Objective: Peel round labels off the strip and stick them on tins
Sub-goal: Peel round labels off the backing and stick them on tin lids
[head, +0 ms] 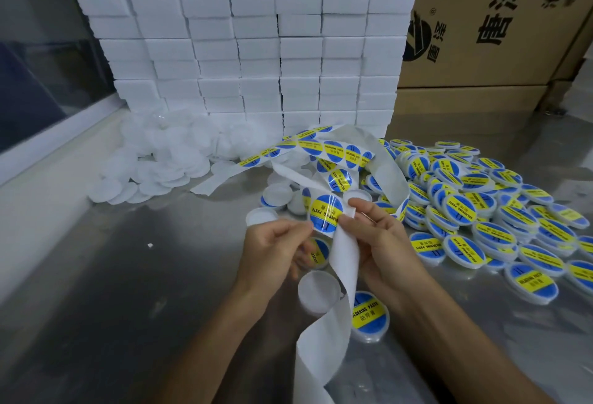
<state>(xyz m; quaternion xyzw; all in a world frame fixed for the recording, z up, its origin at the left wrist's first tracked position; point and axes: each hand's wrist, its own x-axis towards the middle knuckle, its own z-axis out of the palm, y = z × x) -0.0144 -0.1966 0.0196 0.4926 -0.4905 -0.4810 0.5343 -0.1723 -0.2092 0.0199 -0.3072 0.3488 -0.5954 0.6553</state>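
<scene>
A white backing strip with round blue-and-yellow labels loops over the metal table. My right hand pinches the strip beside one round label. My left hand pinches that label's left edge. Beneath my hands sit a labelled tin, an unlabelled white tin and another labelled tin. More labels remain on the strip farther back.
A heap of labelled tins covers the table's right side. Unlabelled white tins pile up at the back left. A wall of white boxes stands behind, cardboard cartons to its right.
</scene>
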